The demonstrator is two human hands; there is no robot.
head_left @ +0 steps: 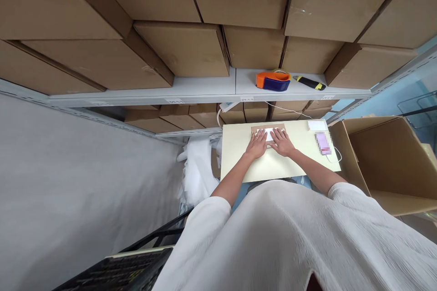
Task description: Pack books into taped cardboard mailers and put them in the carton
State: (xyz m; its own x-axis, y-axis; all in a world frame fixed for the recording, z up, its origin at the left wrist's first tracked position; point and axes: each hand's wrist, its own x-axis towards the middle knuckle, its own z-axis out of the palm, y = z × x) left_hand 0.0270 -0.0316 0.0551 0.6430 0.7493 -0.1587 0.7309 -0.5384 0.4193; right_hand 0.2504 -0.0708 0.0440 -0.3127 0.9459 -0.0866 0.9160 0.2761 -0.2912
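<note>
A small flat brown cardboard piece (pixel 268 127), perhaps a box or mailer, lies on the pale yellow tabletop (pixel 239 163). On top of it sits a white label (pixel 269 134). My left hand (pixel 257 143) rests flat on the left part of the label, fingers stretched forward. My right hand (pixel 282 142) lies likewise on the right part, its thumb pointing inward. Both hands are open and press from above without gripping. The fingers cover the label's two ends and some of the cardboard.
A shelf rack with cardboard boxes (pixel 184 50) stands ahead, bearing an orange tape dispenser (pixel 273 81) and a box cutter (pixel 309 82). On the table's right are a blurred purple phone (pixel 322 143) and a white stack (pixel 317 125). An open carton (pixel 392 159) stands right; white wrapping (pixel 200 168) hangs left.
</note>
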